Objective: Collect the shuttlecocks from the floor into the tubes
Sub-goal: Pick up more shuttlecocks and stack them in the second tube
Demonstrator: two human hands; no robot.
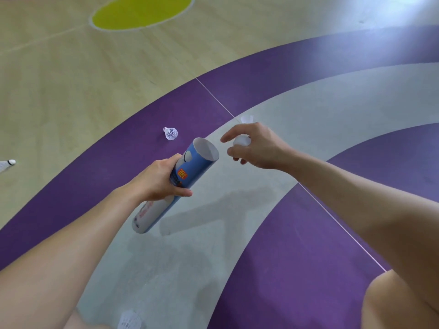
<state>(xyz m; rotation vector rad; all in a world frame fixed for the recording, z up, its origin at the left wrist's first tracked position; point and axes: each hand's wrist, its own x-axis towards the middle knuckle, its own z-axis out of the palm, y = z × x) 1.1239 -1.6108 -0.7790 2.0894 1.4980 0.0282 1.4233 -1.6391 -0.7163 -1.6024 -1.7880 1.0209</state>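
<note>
**Shuttlecock collection: under way, insertion pending**

Held shuttlecock [242,140]: white, clasped in curled fingers of the right hand [254,146], just beside the tube [190,172] mouth, not yet inserted. Tube: blue, printed, tilted, open-ended, gripped mid-length by wrapped fingers of the left hand [154,181]; contents unseen. Left on the floor [237,222]: purple-band shuttlecock [171,133], far shuttlecock [247,119], left-edge shuttlecock [7,163], bottom-edge shuttlecock [129,320].

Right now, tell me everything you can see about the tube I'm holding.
The tube is a long cylinder, cardboard by the look, blue toward its open mouth with an orange label, white toward the other end. Its inside looks pale. The left hand grips it round the middle, tilted, mouth up and right, above the grey floor band.
</note>
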